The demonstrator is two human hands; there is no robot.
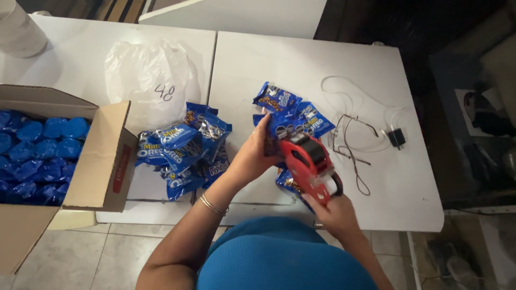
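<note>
The right hand (329,210) had its fingers wrapped tight round the handle of a red price-label gun (309,164), whose long axis ran toward 11 o'clock. Its nose met a blue snack packet (287,128) at mid-tabletop (376,70), pinched in the left hand (252,156), the nearer hand.

Two flat white tables (322,64) stand side by side, touching. Under them lies a floor of pale grey square tiles (80,258). The far right side of the room is dark and shadowy, and soft light falls on the tabletops.
</note>
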